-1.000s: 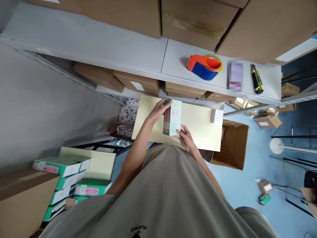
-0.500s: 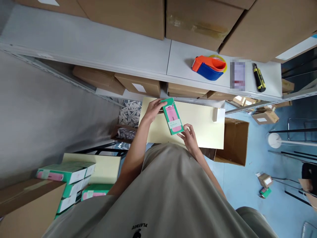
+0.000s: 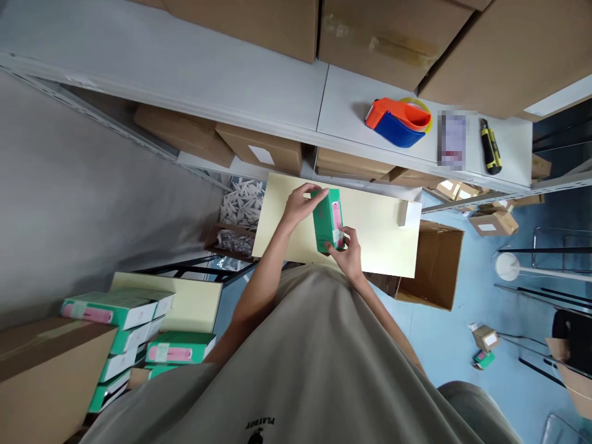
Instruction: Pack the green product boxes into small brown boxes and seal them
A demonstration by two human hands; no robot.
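A green product box (image 3: 325, 223) with a pink picture on one face is held above the pale yellow tabletop (image 3: 374, 243). My left hand (image 3: 300, 205) grips its far end, with fingers bent over the top edge. At the near end, my right hand (image 3: 346, 254) holds the lower corner between thumb and fingers. The box is turned so that a plain green side and part of the pink picture face me. A small white box (image 3: 409, 214) stands on the tabletop to the right of my hands.
On the shelf (image 3: 277, 102) ahead lie an orange-and-blue tape dispenser (image 3: 398, 122) and a yellow-black utility knife (image 3: 491, 147). An open carton (image 3: 435, 265) stands right of the table. Stacked green boxes (image 3: 115, 308) sit at lower left; a bin of white pieces (image 3: 243, 203) is left of the table.
The green box has been rotated in my hands, from its pink front to a green side. Both hands have shifted their hold on it. My view has moved slightly.
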